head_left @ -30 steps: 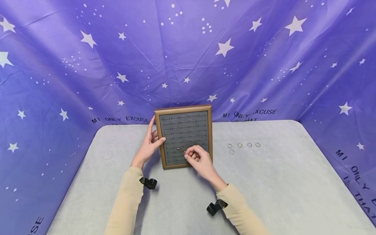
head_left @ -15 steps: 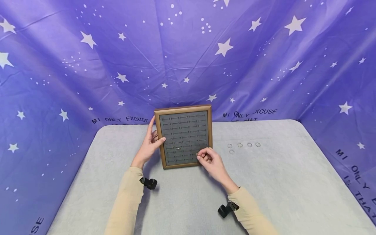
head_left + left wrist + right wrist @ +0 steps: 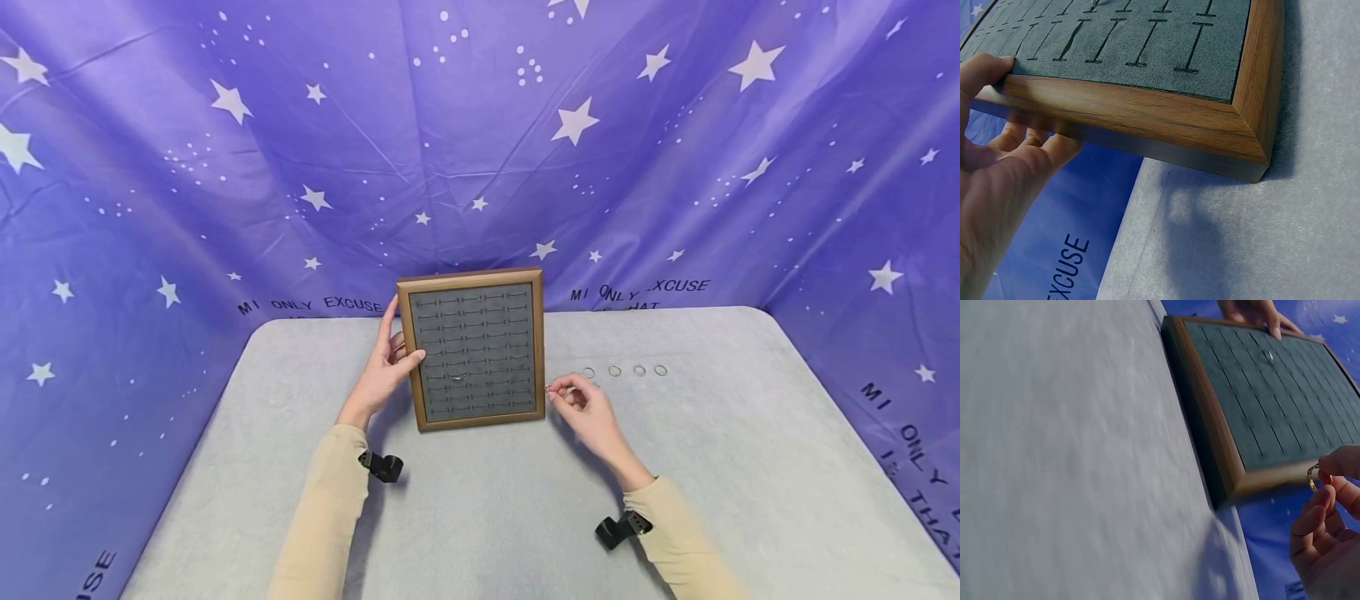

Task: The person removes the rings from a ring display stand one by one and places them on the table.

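A wooden-framed ring display board (image 3: 480, 333) with dark slotted padding stands tilted up on the table. My left hand (image 3: 377, 377) grips its left edge, thumb on the front and fingers behind, as the left wrist view (image 3: 1013, 150) also shows. One silvery ring (image 3: 457, 377) sits in a slot in a lower row. Just right of the board, my right hand (image 3: 592, 417) pinches a small gold ring (image 3: 1312, 479) between thumb and forefinger, clear of the slots. Several loose rings (image 3: 614, 371) lie on the table beyond that hand, which partly covers one.
The grey table (image 3: 750, 433) has rounded back corners. A purple cloth with white stars (image 3: 480, 125) hangs behind and at both sides, close to the board's top. Each wrist carries a black camera (image 3: 624, 528).
My right hand has moved right, from the board's lower rows to beyond its right edge, with the gold ring still pinched. The left hand and board have stayed in place.
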